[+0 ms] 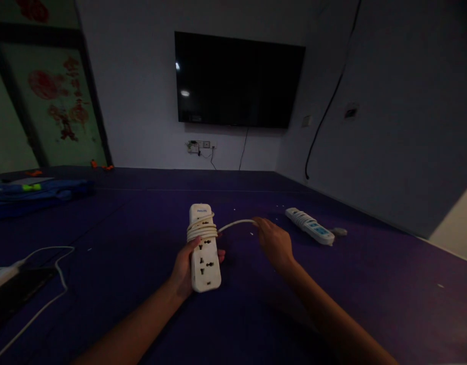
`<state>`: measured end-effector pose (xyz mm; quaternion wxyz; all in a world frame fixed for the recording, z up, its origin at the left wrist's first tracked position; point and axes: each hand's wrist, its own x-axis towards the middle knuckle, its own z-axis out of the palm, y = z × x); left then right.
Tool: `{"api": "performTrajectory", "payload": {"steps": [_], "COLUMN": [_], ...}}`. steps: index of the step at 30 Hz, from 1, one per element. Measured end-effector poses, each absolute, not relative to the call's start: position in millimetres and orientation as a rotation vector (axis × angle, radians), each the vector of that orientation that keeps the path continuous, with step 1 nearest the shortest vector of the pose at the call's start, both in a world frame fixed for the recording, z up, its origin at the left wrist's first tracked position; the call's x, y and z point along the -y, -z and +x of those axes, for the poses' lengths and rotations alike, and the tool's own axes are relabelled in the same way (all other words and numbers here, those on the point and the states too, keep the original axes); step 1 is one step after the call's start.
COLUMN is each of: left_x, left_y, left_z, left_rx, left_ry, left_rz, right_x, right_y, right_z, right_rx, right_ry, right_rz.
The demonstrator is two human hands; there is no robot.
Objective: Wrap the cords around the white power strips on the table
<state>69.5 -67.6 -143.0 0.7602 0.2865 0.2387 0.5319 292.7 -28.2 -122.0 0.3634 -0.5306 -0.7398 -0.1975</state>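
Observation:
My left hand (pixel 184 268) grips a white power strip (pixel 207 268) from its left side, thumb on the front and fingertips showing past the right edge. Several turns of white cord (pixel 201 232) are wrapped around the strip's upper half. From these turns a free length of the cord arcs to the right. My right hand (pixel 273 242) is closed on that length, its fingers pinched together, and the cord's far end is hidden. Farther right on the floor lies a second power strip (pixel 313 227), white with blue sockets, its own cord wound round it.
Purple flooring (pixel 153 213) spreads to the walls. At left lie a blue cloth (pixel 66 190), a white device on a dark slab (pixel 24 291) and a loose white cable (pixel 66 279). A television (pixel 239 81) hangs on the back wall; a black cable (pixel 328 111) runs down the right wall.

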Motion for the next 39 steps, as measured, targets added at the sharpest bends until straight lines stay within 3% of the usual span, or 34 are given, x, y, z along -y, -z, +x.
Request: {"api": "performTrajectory", "payload": {"steps": [6,20,39], "left_x": [63,65,67], "left_y": [152,150,144], "left_z": [72,78,70], "left_rx": [-0.511,-0.702,-0.727], "left_ry": [-1.080,-1.091,-1.181], "left_rz": [0.517,0.548,0.608], "right_x": [20,17,-8], "right_y": [136,136,147], "right_z": [306,316,325], "right_rx": [1.807,1.715,2.173], "right_ry": [0.896,0.875,0.406], "right_rz": [-1.325,-1.481,-1.722]}}
